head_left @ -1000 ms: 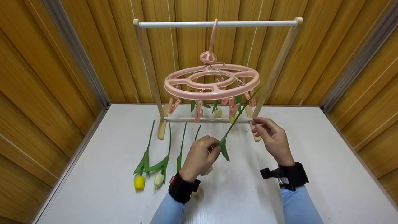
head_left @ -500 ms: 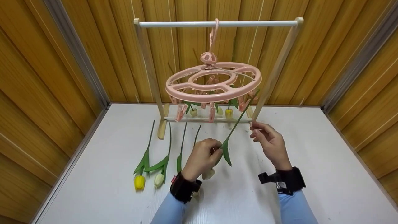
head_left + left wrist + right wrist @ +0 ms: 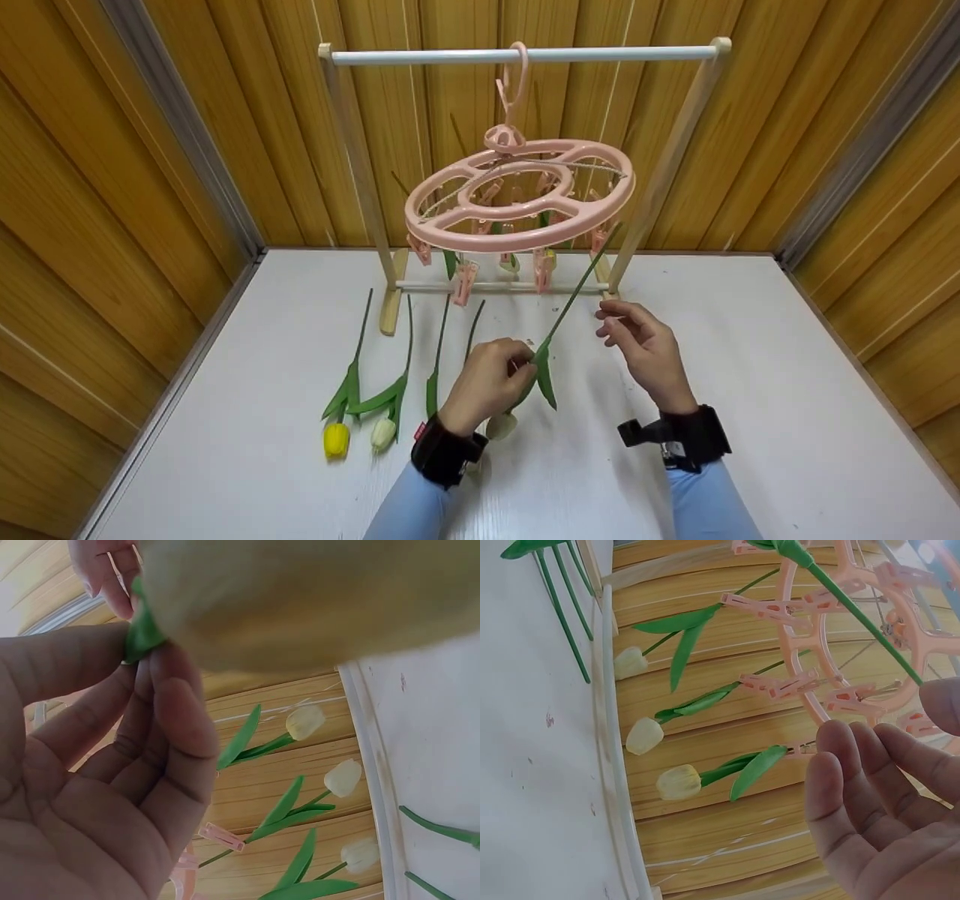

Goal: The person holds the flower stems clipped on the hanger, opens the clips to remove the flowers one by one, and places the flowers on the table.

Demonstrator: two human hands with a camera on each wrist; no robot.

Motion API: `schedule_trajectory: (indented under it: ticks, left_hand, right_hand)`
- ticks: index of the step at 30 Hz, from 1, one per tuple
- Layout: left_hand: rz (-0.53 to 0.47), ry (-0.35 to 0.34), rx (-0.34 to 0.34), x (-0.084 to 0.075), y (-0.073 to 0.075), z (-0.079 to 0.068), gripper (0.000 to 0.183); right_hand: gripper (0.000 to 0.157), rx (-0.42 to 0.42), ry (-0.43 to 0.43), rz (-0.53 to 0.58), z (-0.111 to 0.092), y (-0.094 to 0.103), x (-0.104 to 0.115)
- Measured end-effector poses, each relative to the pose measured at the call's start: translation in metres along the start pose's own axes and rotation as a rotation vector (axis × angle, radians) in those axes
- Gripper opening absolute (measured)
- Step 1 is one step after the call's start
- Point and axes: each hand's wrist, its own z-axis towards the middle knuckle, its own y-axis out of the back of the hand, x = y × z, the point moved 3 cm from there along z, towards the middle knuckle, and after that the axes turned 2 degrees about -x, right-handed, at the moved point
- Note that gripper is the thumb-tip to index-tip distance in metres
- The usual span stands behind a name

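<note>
In the head view, my left hand (image 3: 484, 382) pinches a pale tulip (image 3: 545, 367) by its leafy part, with the stem slanting up to the right and the bloom low beside the hand. That bloom (image 3: 300, 607) fills the top of the left wrist view, blurred. My right hand (image 3: 649, 352) holds nothing; its fingers are loosely bent near the stand's right foot. Ahead, a pink round clip hanger (image 3: 517, 241) hangs tilted, its clips dangling. Several tulips hang bloom-down from clips on its far side, among them a cream tulip (image 3: 679, 782) in the right wrist view.
A wooden stand with a white top bar (image 3: 420, 57) carries the hanger. On the white table (image 3: 585, 487), a yellow tulip (image 3: 337, 441), a whitish tulip (image 3: 383, 433) and further stems (image 3: 441, 337) lie left of my left hand. Wood-patterned walls surround the table.
The hanger has turned, so its clips and hung tulips sit in different places, and its ring tilts more. My right hand has shifted slightly left and down; my left hand has barely moved.
</note>
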Motion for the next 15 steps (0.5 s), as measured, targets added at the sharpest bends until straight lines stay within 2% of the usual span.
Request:
schedule_trajectory:
  ticks: [5,15]
  left_hand:
    - [-0.007,0.013,0.014,0.003,-0.001,0.000,0.008]
    - [0.024,0.083,0.050,0.012,-0.005,0.000,0.010]
  right_hand:
    - [0.024,0.004,-0.007,-0.010,0.000,-0.002,0.000]
    - [0.023,0.013,-0.055,-0.028,-0.002,-0.010,-0.003]
